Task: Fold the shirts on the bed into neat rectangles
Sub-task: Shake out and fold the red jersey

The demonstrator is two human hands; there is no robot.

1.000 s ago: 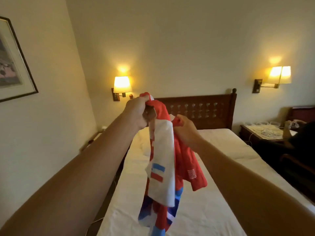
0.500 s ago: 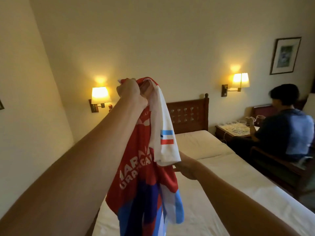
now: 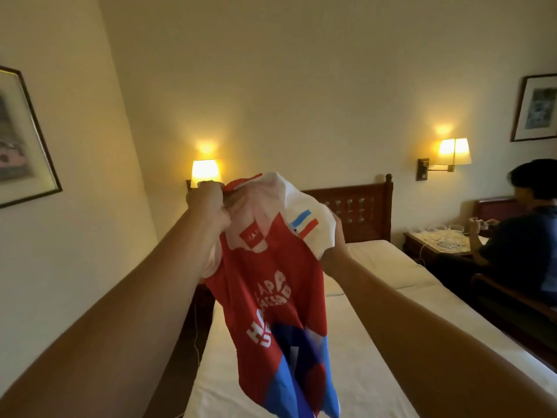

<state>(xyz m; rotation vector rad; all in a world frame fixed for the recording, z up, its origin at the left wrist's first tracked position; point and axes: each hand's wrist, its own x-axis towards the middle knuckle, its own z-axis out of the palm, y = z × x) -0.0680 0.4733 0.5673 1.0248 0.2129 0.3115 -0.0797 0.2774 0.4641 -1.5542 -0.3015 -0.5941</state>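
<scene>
The red, white and blue printed jersey shirt (image 3: 271, 285) hung limp above the white-sheeted bed (image 3: 376, 342). Left hand (image 3: 208, 206) clenched its collar; right hand (image 3: 333, 242) gripped the sleeve. Judged light, soft, slippery: hold both shoulders.

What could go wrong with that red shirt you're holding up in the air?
The left hand grips the shirt in a bunch near the collar, so it might go down on the bed crumpled and fold crooked. The right hand is mostly hidden behind the white sleeve; if its hold is loose, that side could slip and droop. The shirt hangs near the bed's left edge, so its tail might slide off toward the floor.
</scene>
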